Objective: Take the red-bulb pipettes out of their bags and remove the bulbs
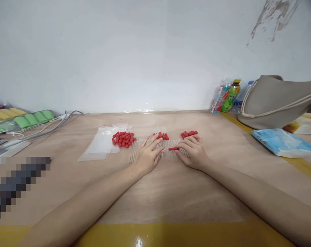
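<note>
My left hand (147, 152) lies flat with its fingers stretched out over a row of clear thin tubes (135, 151) on the table. My right hand (193, 151) pinches a small red cap (173, 149) at the end of one clear tube. Loose red caps lie in a pile (123, 139) at the left, in a smaller cluster (162, 136) just beyond my left fingers, and in another cluster (189, 133) beyond my right hand. Clear plastic bags (100, 145) lie left of the pile.
Drink bottles (228, 96) stand by the wall at the right, beside a beige bag (278, 101) and a blue packet (284, 142). Green and yellow rolls (29, 120) and grey cables (45, 128) lie at the far left. Yellow tape (171, 235) edges the table.
</note>
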`<state>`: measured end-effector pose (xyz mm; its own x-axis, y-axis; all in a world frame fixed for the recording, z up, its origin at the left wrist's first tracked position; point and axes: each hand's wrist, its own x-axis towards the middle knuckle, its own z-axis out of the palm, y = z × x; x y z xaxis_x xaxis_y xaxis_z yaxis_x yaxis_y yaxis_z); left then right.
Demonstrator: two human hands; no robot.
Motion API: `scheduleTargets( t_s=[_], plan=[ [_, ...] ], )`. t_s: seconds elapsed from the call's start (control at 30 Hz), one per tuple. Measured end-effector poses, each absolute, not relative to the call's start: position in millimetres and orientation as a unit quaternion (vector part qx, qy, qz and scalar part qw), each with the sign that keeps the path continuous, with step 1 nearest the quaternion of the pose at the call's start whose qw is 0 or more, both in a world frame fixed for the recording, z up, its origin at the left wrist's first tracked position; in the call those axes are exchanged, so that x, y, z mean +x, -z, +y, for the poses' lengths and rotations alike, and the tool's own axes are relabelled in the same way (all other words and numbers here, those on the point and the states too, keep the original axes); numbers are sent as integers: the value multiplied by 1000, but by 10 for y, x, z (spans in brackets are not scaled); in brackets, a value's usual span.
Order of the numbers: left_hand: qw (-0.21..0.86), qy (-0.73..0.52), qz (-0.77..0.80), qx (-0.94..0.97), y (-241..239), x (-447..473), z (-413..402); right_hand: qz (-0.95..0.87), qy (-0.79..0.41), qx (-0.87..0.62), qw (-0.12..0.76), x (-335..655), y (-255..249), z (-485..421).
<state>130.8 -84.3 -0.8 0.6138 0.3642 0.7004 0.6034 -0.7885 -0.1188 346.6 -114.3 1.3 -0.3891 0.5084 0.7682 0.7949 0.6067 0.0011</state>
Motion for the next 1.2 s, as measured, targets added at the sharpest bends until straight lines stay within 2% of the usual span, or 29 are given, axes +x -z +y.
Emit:
scheduleTargets(
  t_s=[0.23, 0.73, 1.2],
  plan=[
    [171, 328, -269, -889, -32, 1318, -879, -824, 206, -392, 354, 3291, 6, -1093],
    [115, 306, -234, -916, -33, 1284, -863, -851, 189, -313, 377, 3325, 64, -1062],
    [99, 325, -193, -921, -47, 1279, -882, -853, 293, -226, 369, 3408, 49, -1105]
  ],
)
